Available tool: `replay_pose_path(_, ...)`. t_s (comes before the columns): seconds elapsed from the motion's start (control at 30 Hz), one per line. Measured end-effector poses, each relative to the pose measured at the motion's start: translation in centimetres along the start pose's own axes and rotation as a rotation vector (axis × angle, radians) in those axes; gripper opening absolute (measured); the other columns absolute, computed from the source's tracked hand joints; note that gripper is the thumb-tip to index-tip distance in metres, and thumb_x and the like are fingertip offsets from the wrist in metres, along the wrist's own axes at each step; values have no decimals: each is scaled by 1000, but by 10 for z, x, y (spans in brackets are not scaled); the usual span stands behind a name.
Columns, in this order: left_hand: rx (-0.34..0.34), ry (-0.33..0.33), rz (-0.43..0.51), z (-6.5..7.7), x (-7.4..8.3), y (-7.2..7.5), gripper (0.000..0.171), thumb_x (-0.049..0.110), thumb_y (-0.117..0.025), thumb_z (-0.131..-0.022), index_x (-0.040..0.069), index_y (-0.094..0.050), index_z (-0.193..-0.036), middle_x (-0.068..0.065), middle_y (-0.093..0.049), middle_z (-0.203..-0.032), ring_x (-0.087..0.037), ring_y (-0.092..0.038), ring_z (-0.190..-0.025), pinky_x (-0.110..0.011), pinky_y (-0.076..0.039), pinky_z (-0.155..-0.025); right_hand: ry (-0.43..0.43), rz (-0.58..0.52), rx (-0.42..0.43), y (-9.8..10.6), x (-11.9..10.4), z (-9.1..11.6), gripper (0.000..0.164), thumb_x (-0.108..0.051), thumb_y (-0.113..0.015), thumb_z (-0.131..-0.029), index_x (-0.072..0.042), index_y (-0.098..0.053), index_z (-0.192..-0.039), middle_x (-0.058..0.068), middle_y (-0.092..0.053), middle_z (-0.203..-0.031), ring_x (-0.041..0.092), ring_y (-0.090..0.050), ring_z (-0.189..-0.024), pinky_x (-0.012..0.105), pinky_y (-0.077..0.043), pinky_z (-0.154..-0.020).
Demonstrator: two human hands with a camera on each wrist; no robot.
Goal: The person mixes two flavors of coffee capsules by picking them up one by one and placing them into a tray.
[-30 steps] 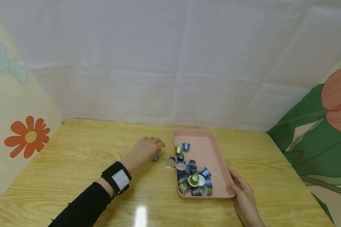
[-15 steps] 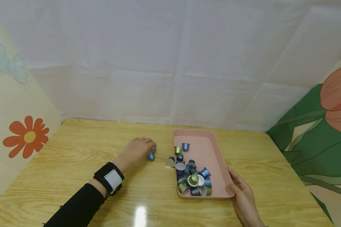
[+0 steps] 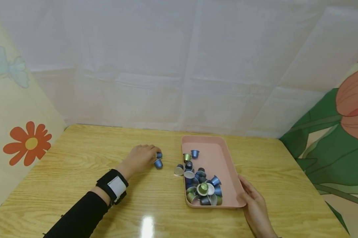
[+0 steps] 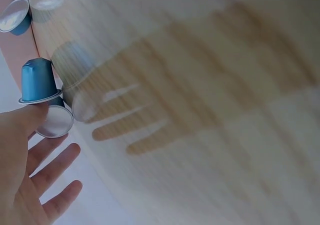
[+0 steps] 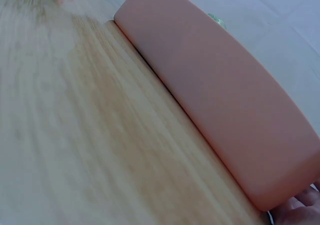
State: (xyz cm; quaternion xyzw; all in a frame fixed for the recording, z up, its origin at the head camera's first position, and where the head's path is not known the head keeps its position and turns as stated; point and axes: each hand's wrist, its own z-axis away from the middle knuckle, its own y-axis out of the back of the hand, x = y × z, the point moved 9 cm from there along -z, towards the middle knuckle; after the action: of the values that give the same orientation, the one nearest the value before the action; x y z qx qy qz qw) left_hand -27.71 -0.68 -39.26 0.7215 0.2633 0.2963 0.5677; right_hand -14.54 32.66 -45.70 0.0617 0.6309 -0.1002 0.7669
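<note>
My left hand (image 3: pixel 141 158) is low over the table, left of the pink tray. Its thumb and index finger pinch a blue coffee capsule (image 3: pixel 159 155) whose silver lid faces the left wrist camera; the other fingers are spread. A second blue capsule (image 4: pixel 38 80) stands lid-down right beside the thumb. My right hand (image 3: pixel 256 205) grips the near right corner of the pink tray (image 3: pixel 231 172), thumb over the rim. In the right wrist view its fingers (image 5: pixel 300 212) curl at the tray's corner. Blue, green and dark capsules (image 3: pixel 204 189) lie heaped in the tray's near left part.
One capsule with a pale lid (image 3: pixel 179 170) lies on the wooden table (image 3: pixel 113 142) against the tray's left side. A white sheet (image 3: pixel 131 66) hangs behind the table. Printed panels with flowers (image 3: pixel 31 143) flank it left and right.
My left hand has drawn back to the left, uncovering two blue capsules, and its fingers have closed on the farther one. The right hand and tray have stayed in place.
</note>
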Motion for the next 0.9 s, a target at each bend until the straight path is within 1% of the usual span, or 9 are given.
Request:
replay_pose_path(0.03, 1, -2, -4, 0, 0, 0, 27, 17, -68, -95, 8, -66, -120, -7, -68, -108, -24, -66, -96, -40, -55, -80, -3, 4, 2, 0, 0, 0, 62, 6, -42, -96, -1, -24, -155, 4, -28, -154, 3, -32, -136, 7, -36, -97)
replay_pose_path(0.1, 5, -3, -14, 0, 0, 0, 30, 17, -71, -93, 7, -65, -121, -7, -68, -107, -24, -66, -95, -39, -55, -79, 2, 7, 1, -1, -1, 0, 62, 6, -41, -96, 0, -24, -155, 4, -29, -153, 1, -34, -135, 7, -37, -97)
replay_pose_path(0.27, 1, 8, -36, 0, -1, -1, 32, 17, -72, -92, 7, -65, -121, -6, -68, -107, -24, -65, -95, -38, -55, -78, -1, 10, 7, 0, 0, 0, 61, 7, -40, -97, 0, -24, -155, 6, -28, -154, 4, -33, -136, 8, -38, -96)
replay_pose_path(0.33, -3, 13, -39, 0, -2, -2, 32, 17, -72, -92, 8, -65, -122, -6, -67, -107, -24, -65, -96, -38, -55, -78, -3, 14, 6, 1, 1, 0, 61, 8, -40, -97, 0, -23, -155, 8, -26, -155, 12, -28, -141, 8, -38, -96)
replay_pose_path(0.5, 12, 8, -34, -1, -2, -1, 32, 18, -72, -93, 8, -65, -122, -8, -67, -112, -26, -65, -100, -39, -55, -82, 1, 15, 1, 0, 1, 0, 59, 6, -38, -98, -1, -23, -155, 4, -29, -152, 5, -32, -136, 8, -38, -96)
replay_pose_path(0.57, 20, 10, -33, -1, -2, 1, 31, 19, -70, -94, 7, -65, -122, -8, -67, -114, -26, -64, -101, -39, -54, -83, 2, 19, -3, 0, 0, 0, 59, 6, -38, -99, -1, -23, -156, 5, -28, -153, 4, -33, -135, 8, -38, -95)
replay_pose_path(0.73, 28, 33, -8, -4, -2, 5, 32, 20, -69, -95, 8, -64, -124, -9, -65, -117, -26, -64, -103, -40, -54, -87, -8, 20, -4, -1, 0, -1, 61, 6, -39, -98, -1, -22, -156, 12, -22, -159, 10, -27, -141, 7, -37, -95)
replay_pose_path(0.8, 34, 36, 2, -6, 0, 7, 33, 20, -70, -94, 8, -64, -124, -9, -65, -118, -25, -64, -105, -39, -54, -87, -17, 15, 1, 0, 2, -2, 61, 7, -39, -97, -2, -23, -156, 11, -22, -159, 10, -26, -142, 7, -36, -96)
replay_pose_path(0.9, 49, 19, 10, -10, 6, 9, 33, 18, -71, -93, 7, -64, -123, -9, -66, -118, -25, -64, -105, -37, -54, -87, -12, 11, 3, 1, 2, -2, 62, 8, -40, -97, -1, -23, -156, 7, -27, -156, 6, -30, -139, 7, -36, -97)
